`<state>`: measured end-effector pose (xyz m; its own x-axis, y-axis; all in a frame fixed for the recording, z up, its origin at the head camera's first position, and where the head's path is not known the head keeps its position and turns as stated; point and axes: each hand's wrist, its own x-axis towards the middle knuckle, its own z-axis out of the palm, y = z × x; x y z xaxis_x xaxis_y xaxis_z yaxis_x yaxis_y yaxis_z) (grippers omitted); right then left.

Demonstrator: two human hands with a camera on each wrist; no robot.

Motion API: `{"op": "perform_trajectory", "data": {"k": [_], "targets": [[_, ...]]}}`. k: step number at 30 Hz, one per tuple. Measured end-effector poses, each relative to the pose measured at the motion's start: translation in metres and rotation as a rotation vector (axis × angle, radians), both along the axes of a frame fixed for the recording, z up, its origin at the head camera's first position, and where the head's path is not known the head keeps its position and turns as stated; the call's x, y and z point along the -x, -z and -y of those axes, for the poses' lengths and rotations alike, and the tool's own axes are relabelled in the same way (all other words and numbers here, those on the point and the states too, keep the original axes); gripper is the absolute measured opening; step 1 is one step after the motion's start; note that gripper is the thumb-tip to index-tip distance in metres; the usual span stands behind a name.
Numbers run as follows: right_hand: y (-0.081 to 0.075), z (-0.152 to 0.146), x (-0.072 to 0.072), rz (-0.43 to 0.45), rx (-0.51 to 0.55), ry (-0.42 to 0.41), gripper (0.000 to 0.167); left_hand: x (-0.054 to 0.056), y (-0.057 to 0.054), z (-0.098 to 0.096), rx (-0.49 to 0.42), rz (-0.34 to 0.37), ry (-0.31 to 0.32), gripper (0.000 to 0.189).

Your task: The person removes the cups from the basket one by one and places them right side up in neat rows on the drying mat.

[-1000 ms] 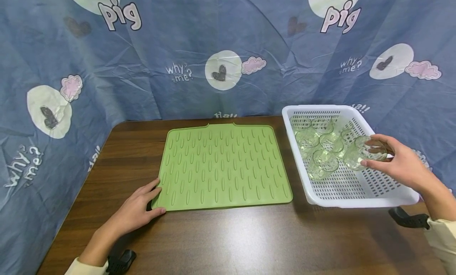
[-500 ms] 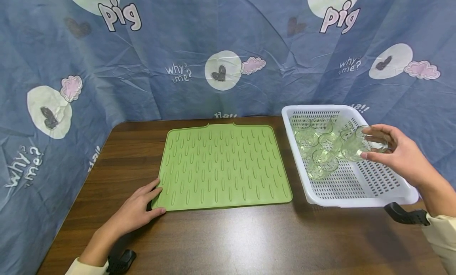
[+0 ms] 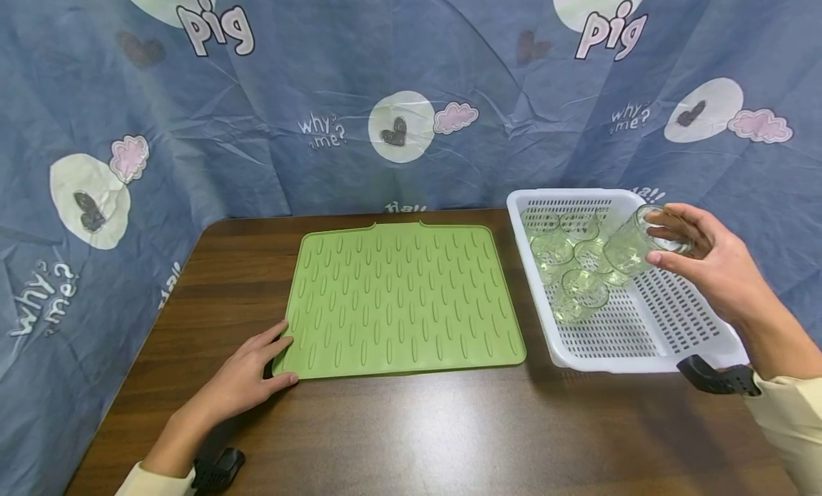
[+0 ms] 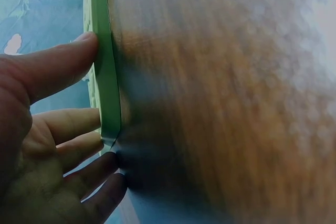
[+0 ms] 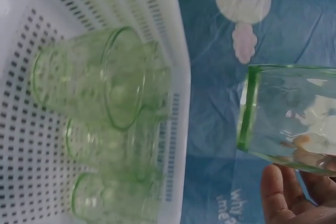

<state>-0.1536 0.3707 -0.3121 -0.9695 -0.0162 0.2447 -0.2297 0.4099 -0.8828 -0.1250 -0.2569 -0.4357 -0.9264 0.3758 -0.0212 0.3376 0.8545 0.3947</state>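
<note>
My right hand (image 3: 728, 267) grips a clear, green-tinted drinking glass (image 3: 626, 253) near its rim, thumb on one side and fingers on the other. The glass is tilted above a white perforated plastic basket (image 3: 546, 310). In the right wrist view this glass (image 5: 294, 111) shows its thick base, raised above the basket's rim. Several similar glasses (image 3: 581, 296) stand in the basket's left part. At the front left corner of a green ridged silicone mat (image 3: 404, 303) lies my left hand (image 3: 240, 382), fingers loosely spread and touching the mat's edge (image 4: 107, 77).
A dark brown wooden table (image 3: 411, 432) carries the mat and, to its right, the basket. A blue patterned cloth (image 3: 411, 68) hangs behind the table and along its left side. Black wrist straps (image 3: 719, 378) sit by both sleeves.
My right hand has raised the glass up and slightly left, away from the basket floor, and tilted it more. My left hand stays at the mat's corner.
</note>
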Motion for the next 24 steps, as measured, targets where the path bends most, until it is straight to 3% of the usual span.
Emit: {"op": "perform_trajectory", "data": {"k": [4,8,18,24], "targets": [[-0.004,0.013,0.005,-0.033,0.208,-0.099,0.067,-0.001,0.001,0.001,-0.001,0.006,-0.004,0.067],[-0.009,0.026,0.008,-0.028,0.235,-0.145,0.068,-0.001,0.001,0.001,-0.009,0.012,-0.01,0.067],[-0.015,0.047,0.008,-0.015,0.089,-0.167,0.075,-0.002,0.0,0.001,-0.014,0.005,-0.006,0.066],[-0.026,0.061,0.01,-0.008,-0.15,-0.096,0.074,-0.002,0.001,0.001,-0.016,0.006,-0.009,0.066]]}}
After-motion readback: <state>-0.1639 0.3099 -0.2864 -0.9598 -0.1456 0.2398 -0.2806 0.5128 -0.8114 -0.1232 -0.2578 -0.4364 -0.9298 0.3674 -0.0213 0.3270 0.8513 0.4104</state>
